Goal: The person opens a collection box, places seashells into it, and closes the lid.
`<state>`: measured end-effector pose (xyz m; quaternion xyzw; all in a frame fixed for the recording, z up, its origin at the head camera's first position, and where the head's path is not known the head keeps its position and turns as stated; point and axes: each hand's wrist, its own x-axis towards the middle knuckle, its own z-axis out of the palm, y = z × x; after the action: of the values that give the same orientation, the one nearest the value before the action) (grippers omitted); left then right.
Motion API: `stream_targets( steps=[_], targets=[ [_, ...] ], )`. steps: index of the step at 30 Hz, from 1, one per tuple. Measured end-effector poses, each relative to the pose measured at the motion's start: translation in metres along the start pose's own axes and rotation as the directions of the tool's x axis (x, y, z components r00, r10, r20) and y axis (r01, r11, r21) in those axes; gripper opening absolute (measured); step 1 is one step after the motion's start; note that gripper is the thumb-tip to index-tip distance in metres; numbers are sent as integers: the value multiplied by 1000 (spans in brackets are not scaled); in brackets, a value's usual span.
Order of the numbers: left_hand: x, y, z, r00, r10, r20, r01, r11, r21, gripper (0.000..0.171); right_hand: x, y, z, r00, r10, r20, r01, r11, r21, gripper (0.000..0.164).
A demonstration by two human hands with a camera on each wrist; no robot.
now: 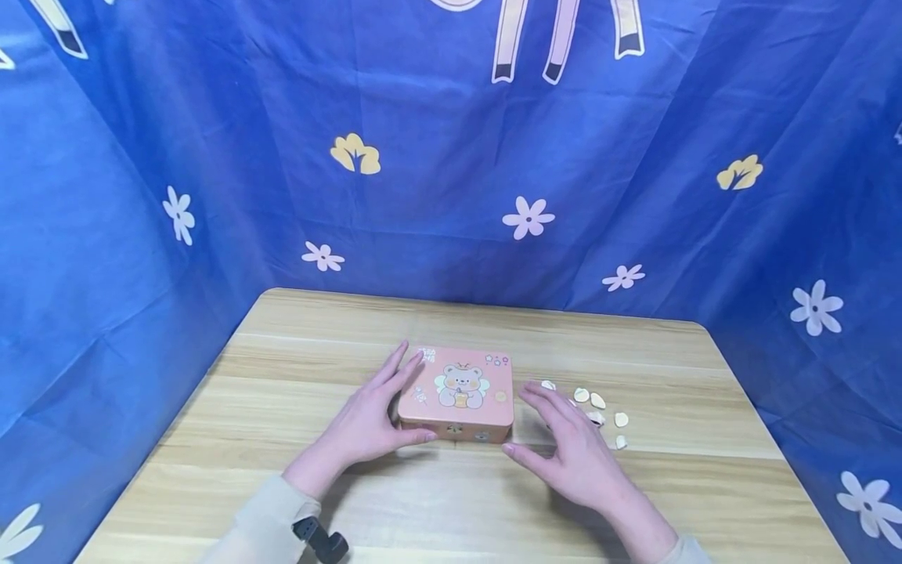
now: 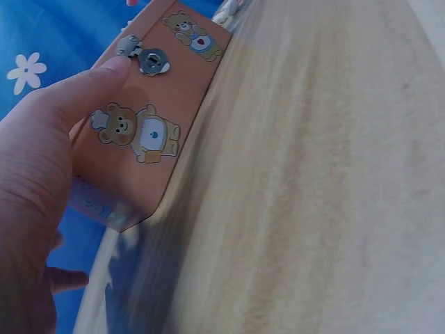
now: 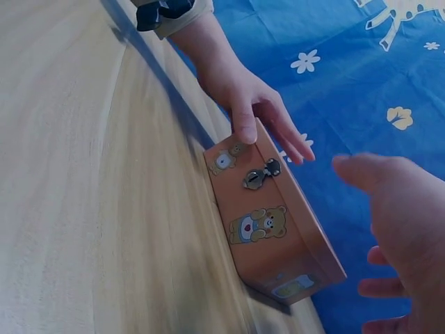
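Note:
A pink tin box [image 1: 461, 392] with a bear on its lid lies flat on the table, its lid down. Bear pictures and a metal clasp [image 2: 149, 59] show on its front. My left hand [image 1: 369, 415] is at the box's left end, fingers straight along that side. Its thumb touches the front near the clasp, as the left wrist view shows. Just right of the box, my right hand [image 1: 574, 450] is spread with nothing in it. A gap separates it from the box in the right wrist view. What the tin holds is hidden.
Several small whitish, shell-like pieces [image 1: 597, 401] lie beyond and beside my right hand, some partly hidden by it. The wooden table [image 1: 296, 376] meets a blue patterned cloth [image 1: 437, 204] at its back and sides. A dark strap [image 1: 320, 539] circles my left wrist.

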<state>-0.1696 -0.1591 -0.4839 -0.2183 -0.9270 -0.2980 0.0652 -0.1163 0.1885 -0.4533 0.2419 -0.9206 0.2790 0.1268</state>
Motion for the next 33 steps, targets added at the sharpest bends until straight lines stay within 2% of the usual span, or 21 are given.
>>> stream_targets(
  steps=[6, 14, 21, 26, 33],
  targets=[
    [-1, -2, 5, 1000, -14, 3, 14, 999, -37, 119, -2, 0, 4, 999, -33, -25, 33, 999, 5, 67],
    [-1, -4, 10, 1000, -19, -1, 19, 998, -60, 115, -2, -5, 8, 998, -63, -28, 65, 994, 91, 52],
    [1, -6, 15, 1000, -11, -10, 10, 998, -62, 111, -2, -7, 15, 997, -78, -26, 82, 969, 231, 33],
    [1, -5, 16, 1000, 6, -14, -7, 998, -66, 108, -2, -10, 22, 998, -62, -19, 65, 955, 288, 27],
    [1, -2, 20, 1000, 28, -14, -30, 992, -121, 106, -4, -15, 33, 998, 0, 61, -23, 925, 380, 23]
  ],
)
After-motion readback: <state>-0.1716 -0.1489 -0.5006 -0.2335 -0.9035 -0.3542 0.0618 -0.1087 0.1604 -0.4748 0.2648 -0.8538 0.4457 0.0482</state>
